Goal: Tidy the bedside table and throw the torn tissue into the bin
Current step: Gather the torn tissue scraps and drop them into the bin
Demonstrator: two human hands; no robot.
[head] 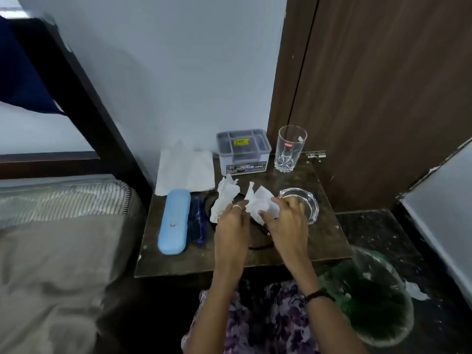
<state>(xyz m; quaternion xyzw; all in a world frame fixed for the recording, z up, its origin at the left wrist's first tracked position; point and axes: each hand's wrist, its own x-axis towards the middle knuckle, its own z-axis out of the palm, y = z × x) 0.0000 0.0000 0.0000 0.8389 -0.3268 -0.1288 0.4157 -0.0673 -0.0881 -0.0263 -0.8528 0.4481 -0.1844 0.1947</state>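
Observation:
Over the middle of the dark bedside table (327,241), my left hand (231,229) grips one crumpled white tissue piece (224,198). My right hand (287,221) grips a second white tissue piece (258,200). The two pieces are apart, a small gap between them. A green bin (370,300) with a clear liner stands on the floor at the table's front right corner, below my right forearm.
A flat stack of white tissues (185,169) lies at the table's back left. A blue case (174,222) and a dark blue pen (200,221) lie at left. A grey box (244,152), a tall glass (290,149) and a glass ashtray (305,203) stand behind. The bed is at left.

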